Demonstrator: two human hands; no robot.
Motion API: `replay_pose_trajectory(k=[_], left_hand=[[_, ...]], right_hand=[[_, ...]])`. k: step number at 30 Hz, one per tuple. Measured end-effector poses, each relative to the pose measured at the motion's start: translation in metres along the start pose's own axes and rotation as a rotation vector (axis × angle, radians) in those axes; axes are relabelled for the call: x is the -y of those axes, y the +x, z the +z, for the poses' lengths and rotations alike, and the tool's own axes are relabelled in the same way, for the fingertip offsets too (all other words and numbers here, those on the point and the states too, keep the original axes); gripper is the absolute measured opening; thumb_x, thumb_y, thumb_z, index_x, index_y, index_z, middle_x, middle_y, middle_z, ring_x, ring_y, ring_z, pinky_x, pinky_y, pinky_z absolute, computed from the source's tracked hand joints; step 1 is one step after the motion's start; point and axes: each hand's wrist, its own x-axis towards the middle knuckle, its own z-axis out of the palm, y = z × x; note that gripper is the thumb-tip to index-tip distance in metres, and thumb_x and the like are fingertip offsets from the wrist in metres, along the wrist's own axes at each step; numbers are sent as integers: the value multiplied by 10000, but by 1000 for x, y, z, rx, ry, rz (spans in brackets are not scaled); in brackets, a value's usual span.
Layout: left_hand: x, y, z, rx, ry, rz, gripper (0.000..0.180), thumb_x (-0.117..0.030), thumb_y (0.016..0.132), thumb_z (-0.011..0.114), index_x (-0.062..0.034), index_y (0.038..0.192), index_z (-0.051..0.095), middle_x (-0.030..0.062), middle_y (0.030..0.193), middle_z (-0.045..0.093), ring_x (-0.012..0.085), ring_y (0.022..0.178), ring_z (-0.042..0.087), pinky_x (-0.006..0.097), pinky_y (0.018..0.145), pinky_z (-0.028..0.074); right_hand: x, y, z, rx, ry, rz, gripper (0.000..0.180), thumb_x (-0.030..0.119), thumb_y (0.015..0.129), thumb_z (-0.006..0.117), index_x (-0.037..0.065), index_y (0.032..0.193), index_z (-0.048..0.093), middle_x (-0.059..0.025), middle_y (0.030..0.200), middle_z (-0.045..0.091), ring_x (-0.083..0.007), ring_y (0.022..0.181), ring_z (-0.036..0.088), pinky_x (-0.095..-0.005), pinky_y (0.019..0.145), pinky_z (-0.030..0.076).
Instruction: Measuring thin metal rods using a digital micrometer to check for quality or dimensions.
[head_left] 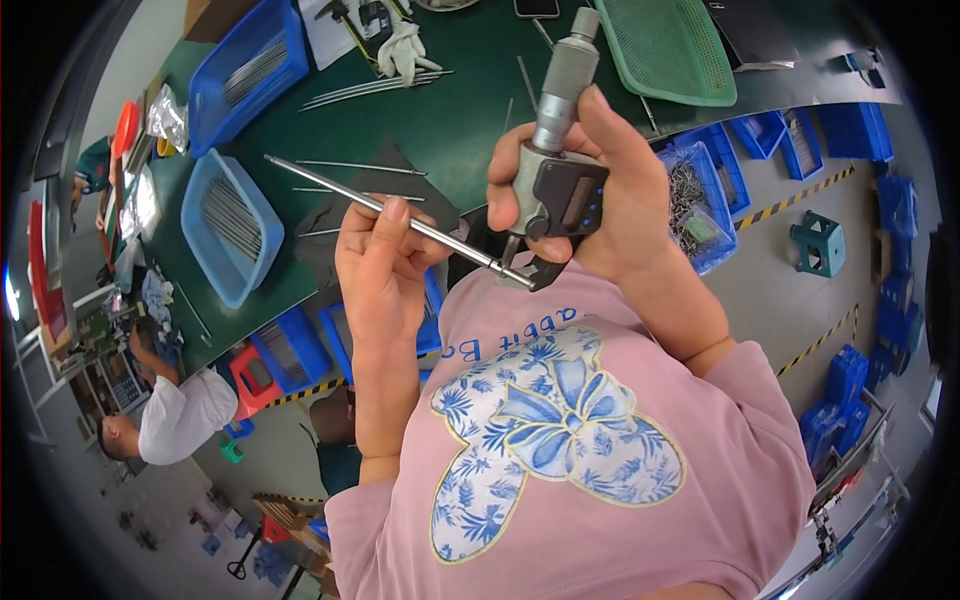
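My left hand (385, 265) pinches a slim metal rod (350, 193) that slants from upper left down to the right. Its stepped lower end sits in the jaw of a digital micrometer (566, 190); whether both measuring faces touch it I cannot tell. Wrapped round the micrometer's dark body is my right hand (625, 185), with the thumb up beside the silver thimble. Beyond my left hand, several similar rods (362, 166) lie on a dark cloth (395, 160) on the green table (450, 115).
At the left of the table stand a light blue bin of rods (268, 262) and a darker blue bin (205, 130). White gloves (402, 52) and loose rods lie at the back, near a green mesh basket (725, 85). A co-worker (185, 415) sits at the far left.
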Motion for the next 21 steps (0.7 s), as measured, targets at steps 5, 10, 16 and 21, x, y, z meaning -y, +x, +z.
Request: replay_pose_trajectory(k=[5,10,16,21], left_hand=[[-1,1,-3,-6,1,-9,110,-107,794,513,-13,817,462,82,678,547,127,524,561,236,483,483],[-2,2,-2,-63,57,-23,150,-123,805,493,8,873,470,53,638,510,87,464,495,220,459,470],[-33,-7,-12,76,254,-177,448,-172,802,425,100,1148,340,-29,550,348,16,386,317,160,344,397],[-52,-38,-24,256,109,-337,479,-146,791,433,148,1146,304,-15,496,327,24,333,274,169,280,353]], right_hand=[[-1,2,3,9,-3,5,596,505,789,328,-50,810,544,-139,620,570,-112,346,440,-183,334,348],[-1,2,5,-33,-47,18,650,549,780,301,-54,828,541,-132,617,567,-110,353,432,-189,339,341],[-2,32,-41,-194,-507,-91,357,272,736,523,-43,904,527,-115,674,571,-71,381,412,-165,361,320],[-16,49,-59,-333,-360,-34,254,156,698,602,-19,874,547,-92,686,564,-75,432,414,-194,378,316]])
